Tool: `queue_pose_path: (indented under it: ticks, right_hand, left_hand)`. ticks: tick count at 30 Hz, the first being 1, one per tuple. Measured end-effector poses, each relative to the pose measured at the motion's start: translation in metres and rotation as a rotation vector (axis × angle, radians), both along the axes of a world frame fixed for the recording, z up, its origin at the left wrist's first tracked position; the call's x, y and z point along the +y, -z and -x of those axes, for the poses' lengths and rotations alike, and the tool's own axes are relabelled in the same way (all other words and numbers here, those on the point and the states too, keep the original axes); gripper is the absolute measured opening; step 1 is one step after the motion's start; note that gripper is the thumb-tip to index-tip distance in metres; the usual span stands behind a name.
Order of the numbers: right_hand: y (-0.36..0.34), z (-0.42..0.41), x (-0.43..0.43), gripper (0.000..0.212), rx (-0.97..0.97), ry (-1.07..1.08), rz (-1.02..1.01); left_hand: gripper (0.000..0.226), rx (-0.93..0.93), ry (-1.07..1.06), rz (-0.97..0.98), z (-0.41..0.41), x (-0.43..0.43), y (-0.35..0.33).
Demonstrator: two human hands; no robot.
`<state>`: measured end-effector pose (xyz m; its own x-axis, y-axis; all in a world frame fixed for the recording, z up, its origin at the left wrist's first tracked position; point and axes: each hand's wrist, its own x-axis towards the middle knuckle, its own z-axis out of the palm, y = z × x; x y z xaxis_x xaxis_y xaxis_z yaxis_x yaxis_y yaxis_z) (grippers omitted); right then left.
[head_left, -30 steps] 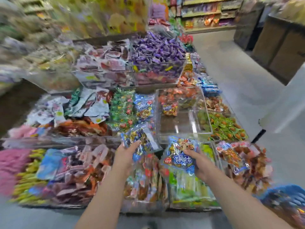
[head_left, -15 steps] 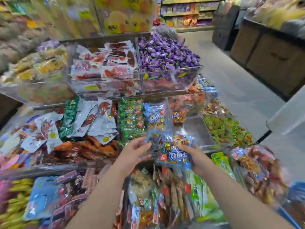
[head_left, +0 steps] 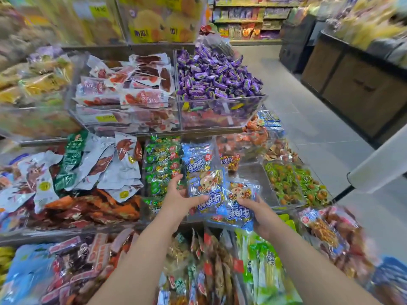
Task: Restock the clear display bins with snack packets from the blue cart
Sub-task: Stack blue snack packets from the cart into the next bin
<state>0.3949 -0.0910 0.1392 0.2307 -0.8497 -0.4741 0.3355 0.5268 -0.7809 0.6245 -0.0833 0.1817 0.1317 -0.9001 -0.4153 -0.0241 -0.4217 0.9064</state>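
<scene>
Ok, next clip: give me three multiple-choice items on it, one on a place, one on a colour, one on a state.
1. The purple candies lie: A in an upper bin; B on the floor; C in the front row.
2. The held packets are mostly: A red; B yellow; C blue.
3. The right hand: A hangs idle; B grips one of those packets; C presses on a shelf.
Answers: 1 A, they heap in the clear bin on the raised tier. 2 C, the wrappers are blue with white script. 3 B, its thumb lies curled over the wrapper's lower edge.
</scene>
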Motion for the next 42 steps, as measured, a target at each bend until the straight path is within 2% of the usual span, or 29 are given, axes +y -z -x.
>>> queue_pose_path:
  ticks: [2,3,5,7,9,12,14,20,22,24,26,28,31,33,36,38,42]
  right_hand:
    - [-0.002,0.005,-0.005,0.058,-0.005,-0.009,0.000]
    - [-0.004,0.007,-0.008,0.055,-0.007,-0.008,-0.001]
    - [-0.006,0.010,-0.013,0.054,-0.006,-0.006,0.010]
    - [-0.008,0.014,-0.017,0.068,0.003,0.006,0.014]
    - [-0.008,0.018,-0.020,0.066,0.014,0.012,0.012]
    - [-0.005,0.023,-0.024,0.034,0.034,0.009,0.003]
    - [-0.004,0.025,-0.024,0.029,0.040,0.006,-0.007]
    - [0.000,0.026,-0.023,0.047,0.083,0.047,-0.026]
    - [0.002,0.026,-0.024,0.047,0.093,0.070,-0.033]
    - [0.003,0.026,-0.025,0.042,0.079,0.084,-0.042]
    - [0.004,0.028,-0.027,0.037,0.083,0.083,-0.041]
    - [0.002,0.029,-0.029,0.036,0.081,0.080,-0.037]
    - [-0.001,0.032,-0.032,0.033,0.069,0.067,-0.034]
    - [-0.005,0.033,-0.035,0.039,0.087,0.084,-0.042]
    - [-0.005,0.037,-0.041,0.056,0.133,0.134,-0.059]
    - [-0.003,0.039,-0.045,0.063,0.152,0.149,-0.058]
    - [0.005,0.042,-0.053,0.089,0.229,0.136,-0.051]
  left_hand:
    - [0.104,0.082,0.019,-0.034,0.002,-0.004,-0.007]
    - [0.093,0.149,0.017,-0.047,0.002,-0.005,-0.010]
    - [0.054,0.240,0.021,-0.083,0.003,-0.006,-0.017]
    - [0.036,0.258,0.041,-0.158,-0.003,-0.006,-0.023]
    - [0.041,0.240,0.113,-0.211,-0.010,-0.004,-0.026]
    - [0.061,0.234,0.190,-0.248,-0.018,0.002,-0.029]
    - [0.066,0.227,0.181,-0.229,-0.022,0.002,-0.030]
    - [0.025,0.018,-0.007,-0.043,-0.032,-0.014,-0.039]
    - [0.021,0.070,-0.109,-0.006,-0.035,-0.020,-0.041]
    - [0.024,0.219,-0.179,-0.005,-0.033,-0.026,-0.040]
    - [0.021,0.343,-0.197,-0.004,-0.029,-0.030,-0.037]
    - [0.017,0.349,-0.164,0.010,-0.023,-0.033,-0.036]
    - [0.014,0.258,-0.117,0.084,-0.015,-0.039,-0.039]
    - [0.014,0.112,-0.048,0.159,-0.013,-0.049,-0.043]
    - [0.012,-0.384,0.111,0.303,-0.014,-0.068,-0.052]
    - [0.017,-0.634,0.295,0.359,-0.009,-0.083,-0.056]
    - [0.029,-1.024,0.738,0.227,0.020,-0.107,-0.041]
